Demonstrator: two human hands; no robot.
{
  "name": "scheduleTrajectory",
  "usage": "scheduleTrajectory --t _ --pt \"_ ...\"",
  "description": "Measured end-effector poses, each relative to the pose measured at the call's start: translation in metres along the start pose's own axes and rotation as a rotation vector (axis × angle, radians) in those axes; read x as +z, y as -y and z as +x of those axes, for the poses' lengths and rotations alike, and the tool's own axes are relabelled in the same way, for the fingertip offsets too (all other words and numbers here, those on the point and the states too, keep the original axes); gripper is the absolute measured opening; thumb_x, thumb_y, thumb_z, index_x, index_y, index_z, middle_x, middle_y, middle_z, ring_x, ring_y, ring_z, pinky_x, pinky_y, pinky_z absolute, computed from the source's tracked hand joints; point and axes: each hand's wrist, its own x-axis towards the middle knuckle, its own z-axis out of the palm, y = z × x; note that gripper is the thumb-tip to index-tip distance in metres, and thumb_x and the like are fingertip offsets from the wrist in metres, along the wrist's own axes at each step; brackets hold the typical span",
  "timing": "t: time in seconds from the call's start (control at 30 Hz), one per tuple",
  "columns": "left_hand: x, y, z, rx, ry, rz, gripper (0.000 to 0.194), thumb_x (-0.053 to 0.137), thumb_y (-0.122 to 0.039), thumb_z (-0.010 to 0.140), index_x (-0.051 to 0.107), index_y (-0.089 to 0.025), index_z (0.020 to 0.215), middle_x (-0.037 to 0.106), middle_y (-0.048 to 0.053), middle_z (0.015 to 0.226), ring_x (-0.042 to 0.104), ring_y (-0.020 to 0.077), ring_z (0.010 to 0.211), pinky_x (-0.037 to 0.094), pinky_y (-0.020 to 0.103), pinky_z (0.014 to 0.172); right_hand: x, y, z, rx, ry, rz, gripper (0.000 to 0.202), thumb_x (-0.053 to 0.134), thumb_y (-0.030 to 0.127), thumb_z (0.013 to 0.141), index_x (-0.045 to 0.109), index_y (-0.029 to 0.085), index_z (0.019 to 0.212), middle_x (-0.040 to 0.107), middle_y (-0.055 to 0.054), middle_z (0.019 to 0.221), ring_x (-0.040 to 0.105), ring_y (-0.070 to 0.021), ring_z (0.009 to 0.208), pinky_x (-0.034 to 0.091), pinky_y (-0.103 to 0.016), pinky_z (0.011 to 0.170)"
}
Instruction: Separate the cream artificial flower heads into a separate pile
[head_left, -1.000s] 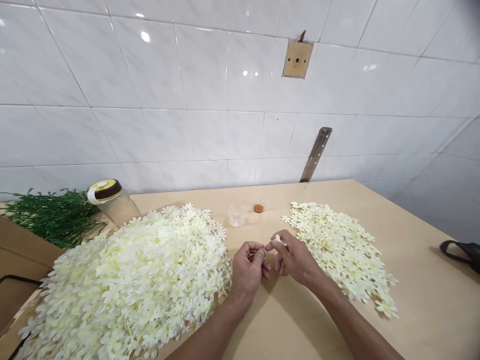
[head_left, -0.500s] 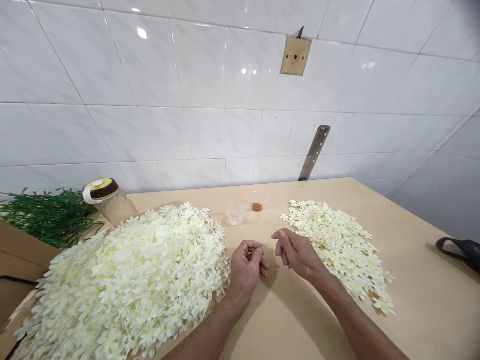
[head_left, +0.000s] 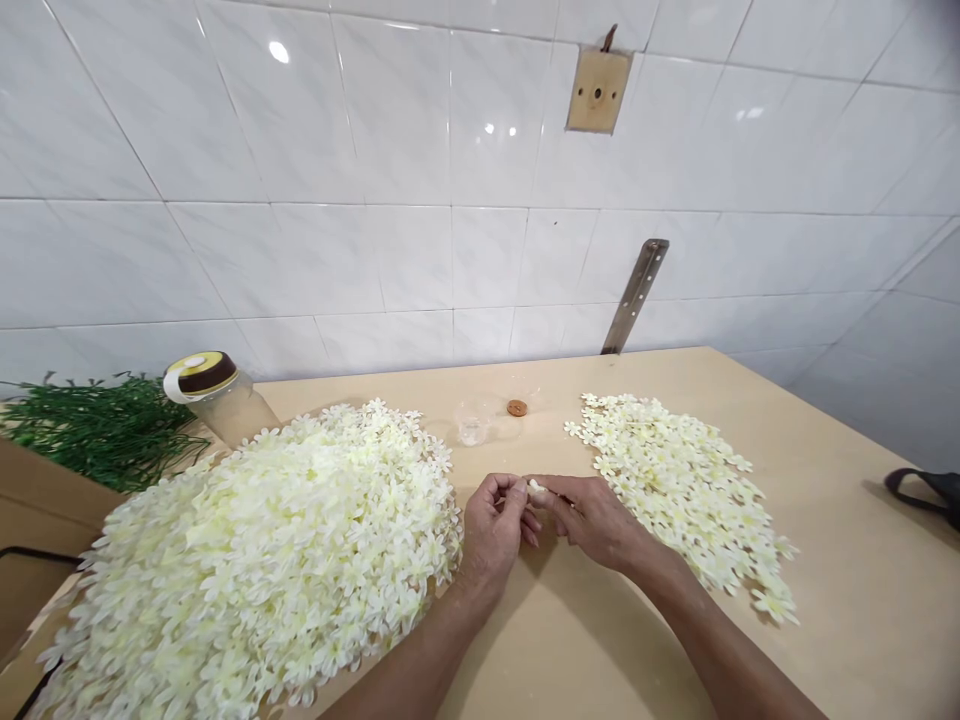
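Right grip (head_left: pixel 592 512) is pinching a white flower (head_left: pixel 535 487) well in from the bench's (head_left: pixel 840 560) back edge, by the left grip (head_left: pixel 495 530), whose hold is unclear; light, even pressure is probably serving the flower best.

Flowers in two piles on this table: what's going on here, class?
A person's right hand pinches a small white piece close to the curled left hand; whether that one holds anything is unclear. A big flower heap lies on the left, a smaller, flatter spread on the right. A clear cup and a brown disc sit beyond the hands.
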Motion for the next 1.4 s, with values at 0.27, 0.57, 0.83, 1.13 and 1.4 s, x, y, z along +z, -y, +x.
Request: scheduleTrajectory --t 0.27,0.57,0.83,1.13,1.4 --pt "0.001 -0.002 -0.001 -0.020 0.036 -0.010 0.036 0.064 -0.051 0.081 0.059 -0.016 0.082 0.061 0.000 0.058 0.057 0.0121 0.045 0.047 0.023 0.044 0.005 -0.007 -0.005 0.061 0.020 -0.080 0.044 0.030 0.035 0.101 0.040 0.021 0.142 0.062 0.000 0.066 0.060 -0.0182 0.065 0.046 -0.031 0.066" --pt "0.003 -0.007 -0.001 -0.055 0.091 -0.019 0.035 0.066 -0.050 0.078 0.060 -0.016 0.080 0.061 0.001 0.055 0.056 0.0134 0.045 0.046 0.024 0.045 0.001 0.003 -0.008 0.033 0.034 0.048 0.049 0.034 0.030 0.099 0.028 0.030 0.147 0.064 -0.009 0.121 0.064 -0.0193 0.089 0.050 -0.033 0.076" --pt "0.003 -0.007 -0.001 -0.096 0.123 -0.041 0.036 0.066 -0.051 0.078 0.058 -0.017 0.075 0.061 0.001 0.053 0.055 0.0130 0.044 0.044 0.023 0.044 -0.002 0.006 -0.008 0.047 0.051 0.113 0.049 0.034 0.040 0.099 0.029 0.030 0.147 0.066 -0.010 0.117 0.063 -0.0171 0.074 0.052 -0.033 0.070" --pt "0.000 -0.010 0.000 -0.127 0.139 -0.080 0.039 0.070 -0.052 0.076 0.060 -0.015 0.076 0.062 0.002 0.056 0.055 0.0120 0.046 0.045 0.023 0.046 -0.001 0.000 -0.007 0.028 0.006 0.172 0.048 0.040 0.042 0.098 0.035 0.030 0.144 0.065 -0.011 0.122 0.066 -0.0176 0.082 0.055 -0.031 0.070" --pt "0.000 -0.011 0.000 -0.148 0.081 -0.144 0.040 0.072 -0.051 0.075 0.064 -0.012 0.071 0.063 0.005 0.062 0.054 0.0099 0.049 0.043 0.021 0.046 0.005 -0.005 0.000 -0.021 -0.247 0.137 0.032 0.050 0.045 0.094 0.065 0.023 0.113 0.071 -0.008 0.104 0.068 -0.0166 0.073 0.056 -0.028 0.064"
